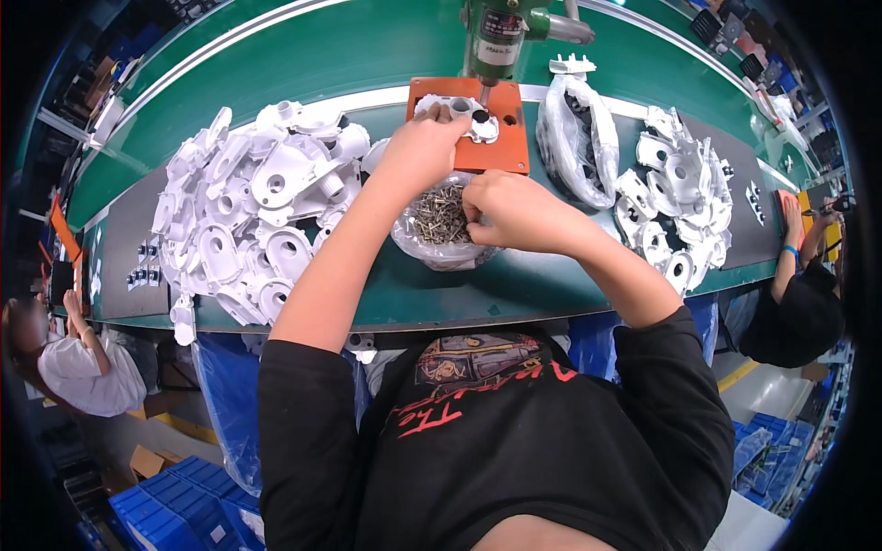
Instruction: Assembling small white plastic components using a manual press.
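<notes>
My left hand (424, 147) grips the left side of a white plastic part (484, 129) lying on an orange plate (508, 158). Just above that part hangs the tip of a green press or drill head (497, 41). In front of the plate is a round, plastic-lined bowl (441, 255) filled with small metal pins or screws (437, 216). My right hand (511, 211) reaches over the bowl's right side, its fingers pinched together at the metal pieces. Whatever lies between those fingertips is hidden.
A large heap of white plastic parts (257, 197) lies at left, a smaller pile (680, 179) at right. A clear plastic bag (577, 138) with dark pieces stands beside the plate. Small dark pieces (144, 274) sit at far left. Co-workers (92, 367) (795, 303) work at either side.
</notes>
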`<state>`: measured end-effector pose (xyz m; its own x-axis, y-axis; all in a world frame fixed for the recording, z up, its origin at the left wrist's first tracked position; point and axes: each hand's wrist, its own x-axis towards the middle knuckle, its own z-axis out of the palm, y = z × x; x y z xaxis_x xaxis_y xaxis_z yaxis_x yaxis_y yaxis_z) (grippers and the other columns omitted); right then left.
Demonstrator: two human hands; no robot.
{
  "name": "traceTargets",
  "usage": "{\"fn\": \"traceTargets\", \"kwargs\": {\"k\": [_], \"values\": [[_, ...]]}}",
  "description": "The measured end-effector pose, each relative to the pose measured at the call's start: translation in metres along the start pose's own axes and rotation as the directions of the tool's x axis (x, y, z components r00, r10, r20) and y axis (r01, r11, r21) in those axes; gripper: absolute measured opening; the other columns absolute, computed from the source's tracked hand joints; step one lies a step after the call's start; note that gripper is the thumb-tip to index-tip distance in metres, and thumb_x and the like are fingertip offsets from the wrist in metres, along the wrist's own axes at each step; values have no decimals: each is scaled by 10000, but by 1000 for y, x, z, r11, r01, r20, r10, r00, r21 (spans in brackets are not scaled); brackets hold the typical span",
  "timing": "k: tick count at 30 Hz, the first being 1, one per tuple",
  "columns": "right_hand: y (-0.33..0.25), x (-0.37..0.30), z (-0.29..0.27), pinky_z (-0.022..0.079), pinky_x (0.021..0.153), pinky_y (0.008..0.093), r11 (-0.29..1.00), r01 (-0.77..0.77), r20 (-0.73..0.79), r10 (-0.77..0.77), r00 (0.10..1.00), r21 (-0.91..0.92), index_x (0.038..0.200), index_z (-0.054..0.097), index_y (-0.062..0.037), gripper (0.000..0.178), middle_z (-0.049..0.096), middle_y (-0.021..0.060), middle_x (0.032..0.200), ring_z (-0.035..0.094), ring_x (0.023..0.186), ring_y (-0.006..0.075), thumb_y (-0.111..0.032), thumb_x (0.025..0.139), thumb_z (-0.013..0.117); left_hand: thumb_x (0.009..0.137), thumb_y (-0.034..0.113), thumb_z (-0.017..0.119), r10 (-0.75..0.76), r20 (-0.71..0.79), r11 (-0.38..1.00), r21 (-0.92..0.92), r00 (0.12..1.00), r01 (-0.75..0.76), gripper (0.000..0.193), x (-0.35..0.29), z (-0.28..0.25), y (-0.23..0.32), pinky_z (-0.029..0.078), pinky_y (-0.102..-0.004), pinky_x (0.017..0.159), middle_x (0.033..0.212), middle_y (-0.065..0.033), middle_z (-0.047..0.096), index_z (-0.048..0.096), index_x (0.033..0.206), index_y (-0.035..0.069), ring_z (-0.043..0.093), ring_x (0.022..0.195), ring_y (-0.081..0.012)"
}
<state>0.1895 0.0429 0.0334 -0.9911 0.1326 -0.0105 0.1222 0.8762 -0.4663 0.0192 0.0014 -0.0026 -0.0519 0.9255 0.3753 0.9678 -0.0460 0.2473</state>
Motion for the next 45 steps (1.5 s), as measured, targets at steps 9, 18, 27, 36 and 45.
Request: {"fn": "traceTargets", "kwargs": {"k": [9,18,27,36,45], "values": [[1,0,1,489,688,385,1000,30,-63,-29,998,5,675,594,-1,131,612,146,739,606,743,294,-125,639,616,715,8,483,11,-13,1000,13,1000,-10,217,0,2,-1,519,-434,703,964,-204,596,553,917,42,596,886,-352],[-5,-1,-3,465,695,383,997,-3,22,5,1000,-82,700,576,-4,118,589,130,742,579,762,289,-118,691,606,716,9,484,37,-62,999,20,997,-36,208,-2,6,-4,520,-435,717,1013,-214,593,549,911,37,596,903,-361],[-2,-5,1,481,698,403,999,35,-92,-37,995,-25,715,597,-2,113,614,151,757,606,755,306,-110,719,562,727,9,489,17,-18,999,34,1000,-16,245,-2,2,0,505,-429,794,1093,-229,571,544,965,29,559,1016,-366],[-4,-5,1,478,682,388,998,5,-109,1,994,59,750,610,-16,118,622,122,754,609,748,287,-126,747,567,737,8,482,9,-8,999,40,1000,-8,250,-2,5,-2,491,-427,833,1118,-232,561,546,978,29,539,1061,-370],[-7,-4,1,476,665,391,991,24,-143,-5,990,130,775,612,-33,130,627,116,741,612,731,287,-162,769,594,727,3,486,14,-10,999,35,1000,-14,235,-1,4,-1,495,-429,826,1104,-237,567,546,954,23,547,1047,-374]]}}
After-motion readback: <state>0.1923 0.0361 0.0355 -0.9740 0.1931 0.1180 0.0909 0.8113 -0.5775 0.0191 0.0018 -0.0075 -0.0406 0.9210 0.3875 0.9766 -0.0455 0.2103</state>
